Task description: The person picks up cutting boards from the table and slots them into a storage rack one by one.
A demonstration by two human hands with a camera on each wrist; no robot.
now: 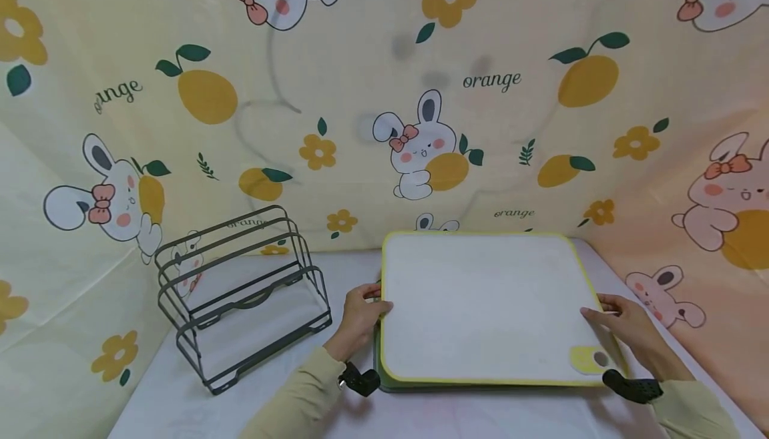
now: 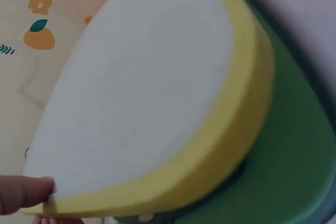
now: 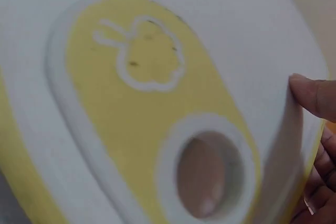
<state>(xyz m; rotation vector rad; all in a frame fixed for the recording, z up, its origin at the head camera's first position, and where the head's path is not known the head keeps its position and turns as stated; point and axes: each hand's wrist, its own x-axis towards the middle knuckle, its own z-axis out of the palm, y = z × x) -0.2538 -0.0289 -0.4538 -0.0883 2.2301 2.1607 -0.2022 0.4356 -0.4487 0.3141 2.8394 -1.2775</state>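
Observation:
A white cutting board point(image 1: 480, 299) with a yellow rim is held between both hands at the right of the table. My left hand point(image 1: 359, 312) grips its left edge, thumb on the white face and fingers beneath. On the opposite edge my right hand point(image 1: 631, 329) pinches the board the same way, its thumb point(image 3: 315, 95) lying on top. Near the right hand is a yellow corner patch point(image 3: 157, 98) with an apple outline and a round hole. Under the white board lies a green board point(image 2: 299, 135), mostly covered; the left wrist view shows a gap between them.
A dark metal wire rack point(image 1: 270, 353) with several upright loops stands on the left of the white table point(image 1: 288, 405). Behind the table hangs a cream cloth point(image 1: 360, 59) printed with rabbits, oranges and flowers, which also closes off both sides.

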